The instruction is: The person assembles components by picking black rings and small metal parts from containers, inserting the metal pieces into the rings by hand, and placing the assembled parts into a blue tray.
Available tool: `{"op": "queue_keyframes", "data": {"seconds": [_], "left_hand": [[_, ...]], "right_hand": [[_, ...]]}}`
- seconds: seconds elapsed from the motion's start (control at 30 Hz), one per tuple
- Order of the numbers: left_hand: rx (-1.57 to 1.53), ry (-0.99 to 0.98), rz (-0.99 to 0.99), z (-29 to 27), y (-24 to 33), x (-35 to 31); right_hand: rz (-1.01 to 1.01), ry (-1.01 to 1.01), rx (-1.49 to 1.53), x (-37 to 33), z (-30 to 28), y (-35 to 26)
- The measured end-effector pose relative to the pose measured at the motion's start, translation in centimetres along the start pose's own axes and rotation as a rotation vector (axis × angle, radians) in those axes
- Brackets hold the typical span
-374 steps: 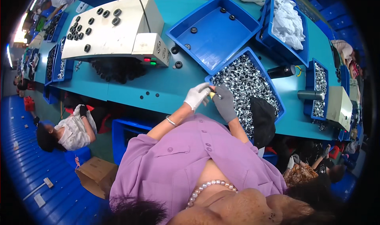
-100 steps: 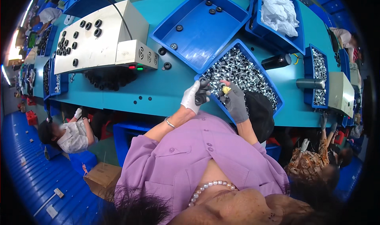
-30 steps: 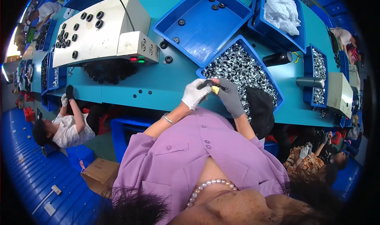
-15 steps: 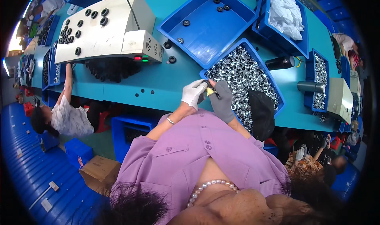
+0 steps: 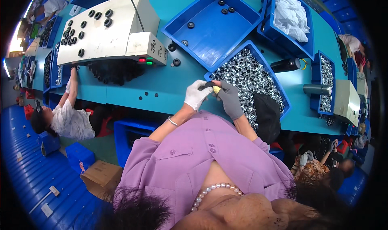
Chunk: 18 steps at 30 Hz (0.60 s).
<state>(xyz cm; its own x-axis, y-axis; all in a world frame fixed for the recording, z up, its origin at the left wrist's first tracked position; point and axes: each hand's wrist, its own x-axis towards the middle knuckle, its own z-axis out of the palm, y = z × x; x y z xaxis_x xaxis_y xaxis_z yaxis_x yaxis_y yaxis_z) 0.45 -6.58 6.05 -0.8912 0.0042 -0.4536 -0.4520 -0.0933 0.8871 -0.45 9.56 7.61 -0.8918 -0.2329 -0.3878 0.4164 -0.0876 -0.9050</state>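
Observation:
Near the table's front edge, my left hand in a white glove is closed on a small black round part. Opposite it, my right hand wears a grey glove with some bare fingertip showing. Its fingers are closed against the same part, and a small yellow piece shows at them; whether it covers a finger or is held, I cannot tell. Just beyond my right hand, a blue tray holds many small silver and black metal pieces. A black cloth-like item lies over its near end.
A cream machine stands at left, with black rings on top and more piled beneath. Behind my hands is a blue bin with several black rings. A bin of white plastic and a black cylinder are at right. Another person works at left.
My hands have come slightly apart and turned, so the black part shows more between them. The yellow piece has shifted slightly up and right. The person at left has moved an arm.

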Motion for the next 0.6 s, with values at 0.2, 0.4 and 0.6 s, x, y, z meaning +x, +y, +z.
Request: {"op": "queue_keyframes", "data": {"seconds": [0.2, 0.4, 0.6], "left_hand": [[-0.109, -0.108, -0.137, -0.5, 1.5, -0.7], [0.045, -0.173, -0.218, -1.5, 0.8, 0.8], [-0.408, -0.09, -0.269, -0.7, 0.0, 0.5]], "right_hand": [[0.035, -0.012, -0.005, 0.3, -0.6, -0.5], [-0.135, -0.142, -0.32, 2.1, -2.0, -1.2], [0.038, -0.06, 0.054, 0.6, -1.4, -1.0]]}}
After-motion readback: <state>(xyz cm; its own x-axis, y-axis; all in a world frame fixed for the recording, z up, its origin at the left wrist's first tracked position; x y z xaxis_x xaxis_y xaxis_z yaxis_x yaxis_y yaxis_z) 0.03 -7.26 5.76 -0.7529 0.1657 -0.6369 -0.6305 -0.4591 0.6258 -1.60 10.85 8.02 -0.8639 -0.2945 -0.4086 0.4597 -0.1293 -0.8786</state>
